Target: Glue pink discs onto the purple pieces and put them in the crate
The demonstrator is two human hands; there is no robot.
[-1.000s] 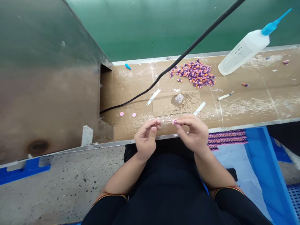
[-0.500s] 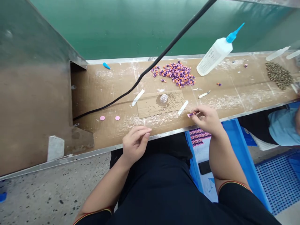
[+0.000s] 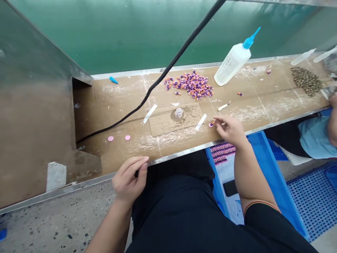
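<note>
My right hand point(image 3: 229, 130) rests over the cardboard-covered bench, pinching a tiny pink-and-purple piece point(image 3: 211, 124) at its fingertips. Beside that hand lies a white strip point(image 3: 201, 122) on a cardboard patch point(image 3: 173, 121), which also bears a small clear cup point(image 3: 178, 113). My left hand point(image 3: 129, 181) hangs just below the bench's front edge, fingers loosely curled, with nothing visible in it. Farther back sits a heap of purple and orange pieces point(image 3: 189, 85). Two pink discs point(image 3: 110, 138) lie on the left, and a white glue bottle with a blue nozzle point(image 3: 233, 61) lies at the back.
A black cable point(image 3: 147, 95) crosses the bench above a metal side panel point(image 3: 34, 105). A brown heap of small parts point(image 3: 306, 81) lies far right, near a co-worker's blue sleeve point(image 3: 314, 138). Below my right arm stands a blue crate point(image 3: 273, 172) holding rows of purple pieces point(image 3: 222, 153).
My left hand has dropped back and left, off the bench edge. My right hand has stayed near the white strip, and the whole view has shifted slightly.
</note>
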